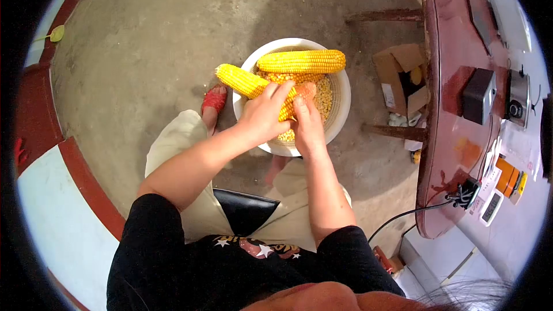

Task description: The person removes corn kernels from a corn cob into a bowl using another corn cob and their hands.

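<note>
Over a round white basket [344, 101], my left hand [265, 112] is wrapped round a yellow corn cob [239, 80] that points to the upper left. My right hand [307, 121] has its fingers closed on a partly stripped, orange-brown cob [305, 90] just right of the left hand; the two cobs meet between my hands. Another full corn cob [301, 61] lies across the basket's far side. Loose yellow kernels [324, 101] and more cobs show in the basket beneath. My fingertips partly hide where the cobs touch.
A dark red table [446, 34] stands at the right, holding a black box [479, 95], a silver device and a small digital clock [491, 207]. Beneath it is an open cardboard box [389, 75]. A black cable [403, 214] hangs off its near edge.
</note>
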The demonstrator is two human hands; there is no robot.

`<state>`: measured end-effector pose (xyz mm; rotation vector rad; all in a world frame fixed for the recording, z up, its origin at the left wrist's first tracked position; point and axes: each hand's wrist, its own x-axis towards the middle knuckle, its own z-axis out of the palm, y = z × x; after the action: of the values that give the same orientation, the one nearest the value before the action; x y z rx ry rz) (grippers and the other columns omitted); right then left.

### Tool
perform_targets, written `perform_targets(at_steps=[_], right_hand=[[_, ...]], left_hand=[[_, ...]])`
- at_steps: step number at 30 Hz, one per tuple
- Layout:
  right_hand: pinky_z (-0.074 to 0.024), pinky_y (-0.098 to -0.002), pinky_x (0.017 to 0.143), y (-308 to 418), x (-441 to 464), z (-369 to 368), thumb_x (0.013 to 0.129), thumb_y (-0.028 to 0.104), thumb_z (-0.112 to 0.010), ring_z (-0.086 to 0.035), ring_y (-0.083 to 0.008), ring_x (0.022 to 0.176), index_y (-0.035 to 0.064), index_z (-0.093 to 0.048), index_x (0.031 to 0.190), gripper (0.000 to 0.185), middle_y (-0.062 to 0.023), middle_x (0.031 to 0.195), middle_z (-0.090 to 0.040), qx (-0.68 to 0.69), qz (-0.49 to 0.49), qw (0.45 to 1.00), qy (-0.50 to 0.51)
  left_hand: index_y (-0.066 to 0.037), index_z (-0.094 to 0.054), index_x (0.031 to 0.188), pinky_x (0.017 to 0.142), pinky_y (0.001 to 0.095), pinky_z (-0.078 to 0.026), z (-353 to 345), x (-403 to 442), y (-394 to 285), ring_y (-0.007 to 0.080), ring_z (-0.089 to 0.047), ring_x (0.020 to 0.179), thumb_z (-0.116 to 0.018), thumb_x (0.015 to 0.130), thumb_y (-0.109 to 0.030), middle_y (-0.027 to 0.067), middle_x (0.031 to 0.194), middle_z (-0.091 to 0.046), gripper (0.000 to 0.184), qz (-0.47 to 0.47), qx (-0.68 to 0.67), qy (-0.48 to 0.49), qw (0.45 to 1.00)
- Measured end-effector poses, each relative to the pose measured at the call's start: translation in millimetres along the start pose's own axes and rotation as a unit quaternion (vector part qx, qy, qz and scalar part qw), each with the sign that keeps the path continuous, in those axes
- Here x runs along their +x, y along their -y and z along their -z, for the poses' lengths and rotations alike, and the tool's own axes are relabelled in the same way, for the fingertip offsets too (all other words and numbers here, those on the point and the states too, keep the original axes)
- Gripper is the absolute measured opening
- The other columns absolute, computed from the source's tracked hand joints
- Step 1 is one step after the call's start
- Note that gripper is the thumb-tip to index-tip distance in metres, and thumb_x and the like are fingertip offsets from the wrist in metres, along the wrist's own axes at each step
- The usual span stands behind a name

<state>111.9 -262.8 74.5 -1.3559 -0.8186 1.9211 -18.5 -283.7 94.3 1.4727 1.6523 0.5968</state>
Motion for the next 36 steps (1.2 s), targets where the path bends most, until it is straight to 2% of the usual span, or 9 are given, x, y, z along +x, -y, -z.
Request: perform_targets(at_steps=[4, 6, 10, 12, 14, 16, 22, 30, 36], right_hand=[[-0.0424, -0.0284, 0.085, -5.4, 2.1, -1.9, 0.09, 0.027, -0.057, -0.053, -0.0152, 0.095, -0.0035, -0.049, 0.115, 0.04, -0.0088, 0.107, -0.057, 0.049, 0.01, 0.999, -0.009], [-0.0426, -0.0288, 0.085, -1.7, 0.6, 3.5, 0.09, 0.028, -0.056, -0.053, -0.0156, 0.096, -0.0036, -0.048, 0.118, 0.042, -0.009, 0.108, -0.057, 0.001, -0.005, 1.0, 0.011], [-0.0434, -0.0297, 0.086, -2.1, 4.1, 10.3, 0.091, 0.028, -0.055, -0.054, -0.0163, 0.099, -0.0025, -0.047, 0.121, 0.043, -0.0088, 0.11, -0.057, 0.048, 0.009, 0.998, 0.039], [-0.0443, -0.0314, 0.087, 1.9, 3.6, 11.5, 0.092, 0.028, -0.054, -0.054, -0.0173, 0.102, -0.0015, -0.046, 0.124, 0.044, -0.0088, 0.114, -0.056, 0.091, -0.019, 0.994, 0.063], [-0.0451, -0.0328, 0.087, 0.5, 5.0, 14.6, 0.092, 0.027, -0.053, -0.054, -0.0183, 0.102, -0.001, -0.045, 0.124, 0.043, -0.0085, 0.115, -0.056, 0.103, -0.037, 0.991, 0.072], [-0.0458, -0.0333, 0.085, 3.4, 4.6, 13.6, 0.092, 0.025, -0.053, -0.054, -0.0185, 0.101, -0.0006, -0.044, 0.125, 0.043, -0.0086, 0.114, -0.055, 0.163, -0.082, 0.98, 0.082], [-0.0467, -0.0305, 0.08, -8.0, 3.9, 6.1, 0.09, 0.023, -0.056, -0.055, -0.0158, 0.093, -0.0002, -0.046, 0.121, 0.04, -0.007, 0.108, -0.057, 0.053, -0.031, 0.998, 0.02], [-0.0467, -0.0297, 0.08, 1.6, 1.9, 9.3, 0.089, 0.026, -0.058, -0.056, -0.0158, 0.093, 0.0008, -0.047, 0.121, 0.042, -0.0072, 0.109, -0.056, 0.1, -0.052, 0.991, 0.072], [-0.046, -0.031, 0.082, 1.2, -0.5, 3.6, 0.089, 0.024, -0.056, -0.056, -0.0166, 0.093, -0.0002, -0.046, 0.121, 0.041, -0.0073, 0.108, -0.056, 0.112, -0.054, 0.991, 0.045]], left_hand=[[-0.007, -0.033, 0.132, 0.081, 0.0428, -0.047, -5.1, -3.0, 2.8, 0.0371, -0.055, 0.098, -0.066, 0.069, -0.022, 0.0189, 0.115, -0.048, 0.073, -0.054, 0.058, -0.012, 0.997], [-0.007, -0.034, 0.131, 0.08, 0.0437, -0.047, -1.1, 1.1, 5.7, 0.0371, -0.055, 0.099, -0.066, 0.069, -0.022, 0.0194, 0.113, -0.049, 0.072, -0.039, -0.012, 0.008, 0.999], [-0.006, -0.037, 0.131, 0.085, 0.0419, -0.045, -4.0, 6.7, 14.6, 0.0371, -0.053, 0.103, -0.068, 0.068, -0.023, 0.0214, 0.116, -0.048, 0.072, -0.084, -0.073, -0.038, 0.993], [-0.006, -0.037, 0.131, 0.087, 0.0407, -0.044, -0.1, 5.7, 14.1, 0.0373, -0.052, 0.104, -0.068, 0.067, -0.024, 0.0212, 0.117, -0.048, 0.073, -0.06, -0.063, -0.023, 0.996], [-0.003, -0.038, 0.131, 0.095, 0.0386, -0.039, 1.9, 5.0, 12.7, 0.0356, -0.047, 0.114, -0.07, 0.067, -0.021, 0.0238, 0.122, -0.046, 0.074, -0.026, -0.077, 0.006, 0.997], [-0.004, -0.037, 0.131, 0.094, 0.0395, -0.04, 3.1, 4.7, 10.0, 0.0362, -0.048, 0.112, -0.069, 0.067, -0.02, 0.0227, 0.12, -0.047, 0.073, -0.03, -0.056, -0.005, 0.998], [-0.006, -0.036, 0.13, 0.086, 0.043, -0.044, -0.5, -1.4, 4.5, 0.0374, -0.051, 0.103, -0.065, 0.067, -0.019, 0.0182, 0.113, -0.048, 0.071, -0.044, 0.032, 0.017, 0.998], [-0.005, -0.036, 0.13, 0.088, 0.0416, -0.043, 6.3, 3.4, 7.8, 0.0371, -0.051, 0.105, -0.065, 0.068, -0.02, 0.0208, 0.113, -0.049, 0.07, -0.035, -0.041, 0.019, 0.998], [-0.005, -0.037, 0.129, 0.088, 0.0408, -0.044, 2.4, 1.9, 8.4, 0.0366, -0.052, 0.104, -0.065, 0.067, -0.018, 0.0202, 0.113, -0.05, 0.07, -0.059, 0.019, 0.01, 0.998]])
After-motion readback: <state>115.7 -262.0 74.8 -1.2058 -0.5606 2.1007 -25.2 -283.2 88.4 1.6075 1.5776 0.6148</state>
